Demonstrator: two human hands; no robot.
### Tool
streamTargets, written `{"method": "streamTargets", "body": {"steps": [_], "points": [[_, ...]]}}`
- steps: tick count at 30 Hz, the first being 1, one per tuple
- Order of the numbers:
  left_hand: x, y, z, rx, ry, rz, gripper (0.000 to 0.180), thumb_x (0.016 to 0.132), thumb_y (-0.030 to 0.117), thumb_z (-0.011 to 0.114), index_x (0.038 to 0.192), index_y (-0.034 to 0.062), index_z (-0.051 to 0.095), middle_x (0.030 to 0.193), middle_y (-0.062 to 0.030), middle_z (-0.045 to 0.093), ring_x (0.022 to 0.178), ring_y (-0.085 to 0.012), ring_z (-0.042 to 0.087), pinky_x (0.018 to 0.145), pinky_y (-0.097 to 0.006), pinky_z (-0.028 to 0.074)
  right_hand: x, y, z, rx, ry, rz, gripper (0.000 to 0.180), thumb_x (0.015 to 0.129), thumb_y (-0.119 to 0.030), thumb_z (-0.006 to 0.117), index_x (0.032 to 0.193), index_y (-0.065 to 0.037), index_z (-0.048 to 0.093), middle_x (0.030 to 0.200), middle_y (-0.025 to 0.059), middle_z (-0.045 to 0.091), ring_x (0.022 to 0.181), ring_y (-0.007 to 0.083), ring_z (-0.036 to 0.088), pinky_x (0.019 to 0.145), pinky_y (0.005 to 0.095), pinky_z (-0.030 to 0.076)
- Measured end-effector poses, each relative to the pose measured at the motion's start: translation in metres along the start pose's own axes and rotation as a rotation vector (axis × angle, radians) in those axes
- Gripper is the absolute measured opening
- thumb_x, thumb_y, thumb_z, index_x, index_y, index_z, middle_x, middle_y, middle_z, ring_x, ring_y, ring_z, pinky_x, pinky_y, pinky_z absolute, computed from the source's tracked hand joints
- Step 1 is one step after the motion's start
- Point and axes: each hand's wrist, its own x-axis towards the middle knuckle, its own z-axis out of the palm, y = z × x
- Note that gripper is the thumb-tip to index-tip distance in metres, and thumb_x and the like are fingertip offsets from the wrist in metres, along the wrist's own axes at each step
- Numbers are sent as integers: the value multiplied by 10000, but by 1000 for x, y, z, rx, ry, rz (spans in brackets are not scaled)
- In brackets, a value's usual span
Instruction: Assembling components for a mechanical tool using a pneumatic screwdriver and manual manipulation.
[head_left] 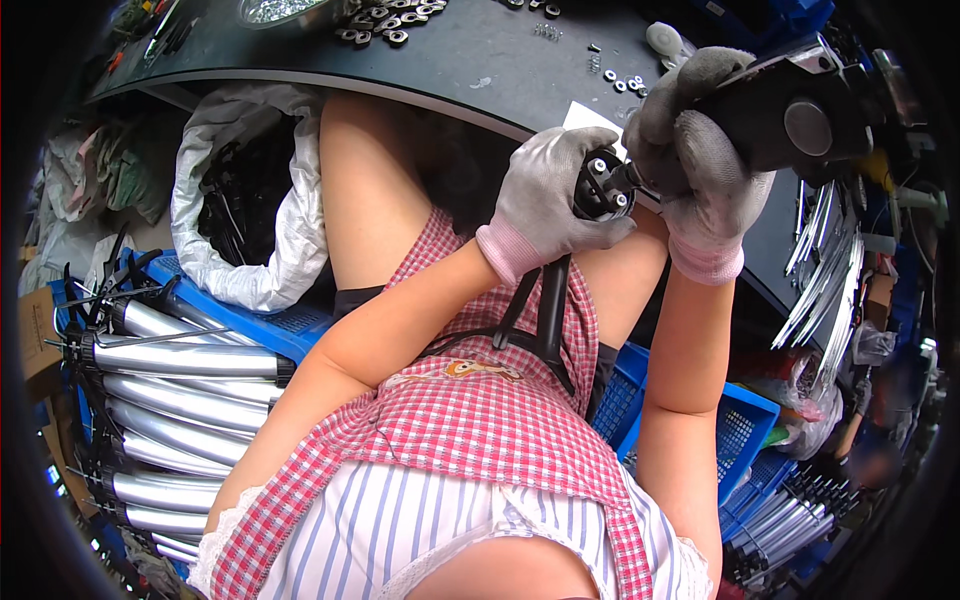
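Both my hands wear grey gloves with pink cuffs. My left hand [545, 200] is closed around a round black fitting [592, 205] with silver screw heads on its face. Below it, a black tubular frame [551, 310] runs down toward my lap, over the red checked apron [480, 420]. My right hand [705, 160] is wrapped round a bulky black power screwdriver [775, 115]. Its tip meets the fitting among the screw heads; whether it sits in a screw cannot be made out. Part of the tool's grip is hidden by my fingers.
The dark workbench [440, 75] bears nuts [398, 38], springs [547, 32], washers [622, 85] and a metal bowl [285, 10]. Left of my legs stand a white sack [305, 180] of black parts and silver tubes [190, 357]. Thin metal rods [822, 265] and a blue crate [748, 430] lie right.
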Motion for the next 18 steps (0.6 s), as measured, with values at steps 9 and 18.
{"method": "streamTargets", "body": {"steps": [9,18], "points": [[3,-3,-2,11,-35,53,577,592,301,807,1067,62,585,935,-127,648,905,-318,632,839,-423,490,5,8,0,-109,-73,-97,389,800,-64,611,1168,24,521,851,160,635,504,95,505,495,197,424],[0,0,-8,-33,-127,-94,709,556,299,844,1149,36,558,965,-143,648,899,-328,635,838,-421,491,9,-19,37,-384,351,-7,351,910,-134,560,1201,60,538,894,131,693,585,89,605,497,205,453]]}}
